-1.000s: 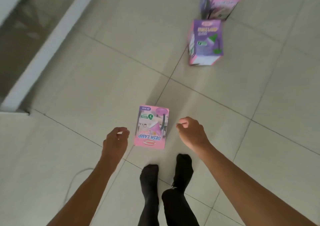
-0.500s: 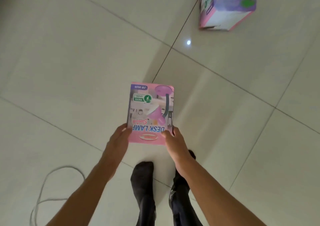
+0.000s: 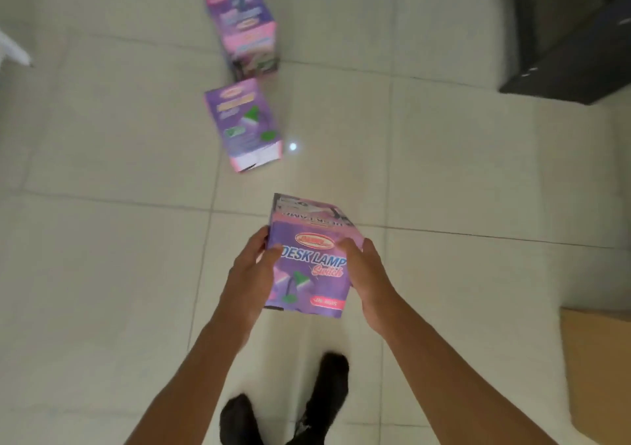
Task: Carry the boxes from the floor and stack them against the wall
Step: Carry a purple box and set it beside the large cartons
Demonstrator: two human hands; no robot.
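A: While both hands grip it, where is the box (image 3: 309, 267)?

B: Off the floor, held in front of the person above the pale tiles (image 3: 102, 256). Its purple face, printed "DESK LAMP Switch", looks up at the camera, and its far end is tipped slightly away.

A: How are the hands set?

B: The left hand (image 3: 251, 273) clasps the left edge, fingers curled around the side and thumb lying on the printed face. The right hand (image 3: 367, 280) clasps the right edge the same way, thumb on top. Both press inward on the box.

A: Other boxes?

B: Two more on the floor ahead and to the left. The near box (image 3: 244, 123) lies flat, purple face up, with a white end turned this way. The far box (image 3: 244, 31) stands just beyond it, close but whether touching I cannot tell; both are blurred.

A: Around that?

B: Black-socked feet (image 3: 307, 410) below the arms, dark furniture (image 3: 573, 34) at upper right, a tan cardboard piece (image 3: 601, 369) at the right edge, and a small bright glint (image 3: 293, 146) beside the near box.
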